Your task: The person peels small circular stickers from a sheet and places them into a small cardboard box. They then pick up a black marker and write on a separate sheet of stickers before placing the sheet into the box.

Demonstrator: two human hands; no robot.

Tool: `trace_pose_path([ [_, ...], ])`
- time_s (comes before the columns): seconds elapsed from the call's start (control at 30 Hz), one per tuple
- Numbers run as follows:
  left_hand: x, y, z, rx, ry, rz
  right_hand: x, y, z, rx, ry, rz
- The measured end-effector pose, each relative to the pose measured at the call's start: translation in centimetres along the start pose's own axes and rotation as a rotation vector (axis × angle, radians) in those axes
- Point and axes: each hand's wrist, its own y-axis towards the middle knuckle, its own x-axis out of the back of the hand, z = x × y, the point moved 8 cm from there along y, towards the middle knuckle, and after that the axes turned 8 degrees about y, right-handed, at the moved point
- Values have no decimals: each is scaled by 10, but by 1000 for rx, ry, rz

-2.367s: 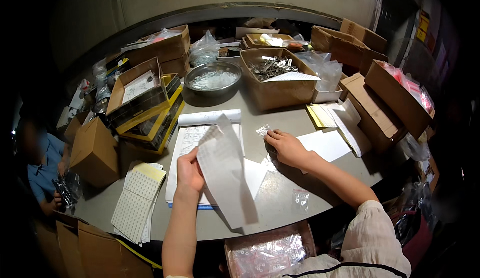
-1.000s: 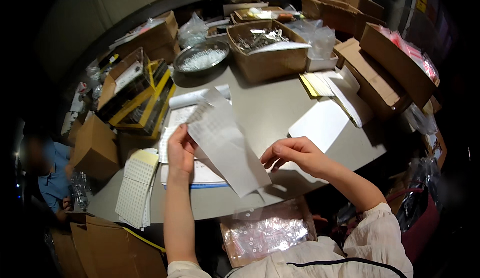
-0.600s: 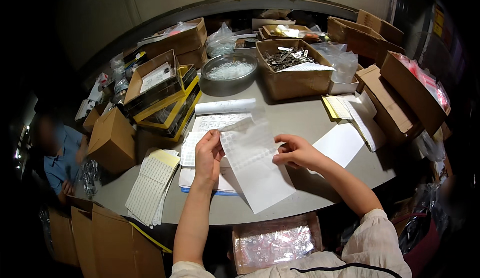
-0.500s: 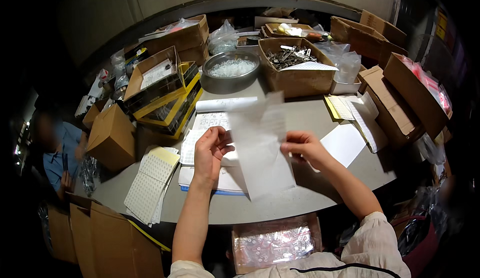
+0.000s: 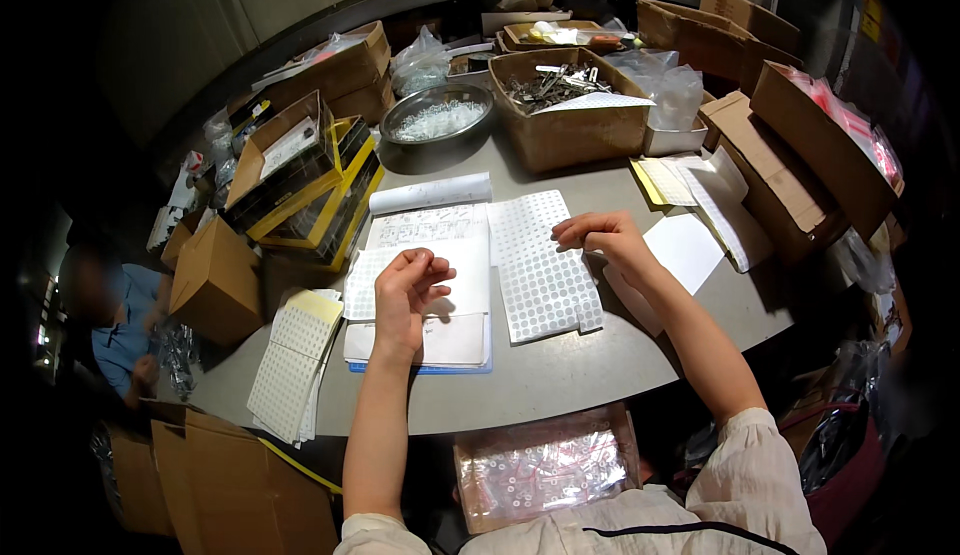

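My left hand hovers over an open notepad with handwritten pages on a blue board. Its fingertips are drawn in toward the thumb; anything between them is too small to make out. To the right of the notepad, a white sheet of small round grey stickers lies on the table. Over the upper right part of that sheet is my right hand, fingers extended and apart; whether they touch the paper I cannot tell. Under my right wrist lies a blank white sheet.
More sticker sheets lie at the left, and a paper stack at the right. Behind stand a metal bowl of clear small pieces and a cardboard box of metal parts. A person sits at far left.
The sheet that was held up, blurred, between my hands now lies flat, stickers facing up. My right hand has moved up and its fingers have come off the sheet's edge. The view has shifted slightly.
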Motion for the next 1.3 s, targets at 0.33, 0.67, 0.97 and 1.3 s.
trace_pose_path([
  [0.33,-22,-15,-4,-198,283,25,-13,-7,17,111,116,17],
  [0.67,-59,-24,13,1,70,250,-27,-17,19,120,438,-72],
  [0.97,-69,-34,25,41,145,318,-37,-21,20,-53,346,66],
  [1.3,-77,-38,18,8,211,282,-33,-20,20,0,310,51],
])
